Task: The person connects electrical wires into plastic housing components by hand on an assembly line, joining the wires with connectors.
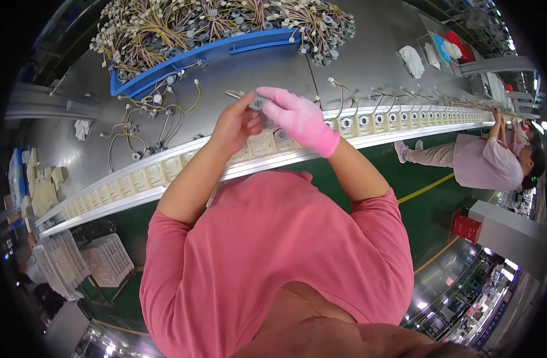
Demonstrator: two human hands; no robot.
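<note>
Above the rail, my bare left hand (233,126) pinches a small round grey connector part (257,104) between thumb and fingers. A short wire lead (234,94) sticks out beside it to the left. My right hand (300,119), in a pink glove, meets the part from the other side, its fingers closing around it. Just below my hands runs a row of cream plastic housings (262,145) on a metal rail. To the right, the housings (363,122) have dark round centres and wires rising behind them; to the left, the housings (156,173) show open recesses.
A blue tray (237,43) at the back holds a heap of wire harnesses (196,21), some spilling past its right end. Loose harnesses (130,134) lie on the grey metal table at left. White cloth (412,61) lies at back right. Another person (488,158) works farther along.
</note>
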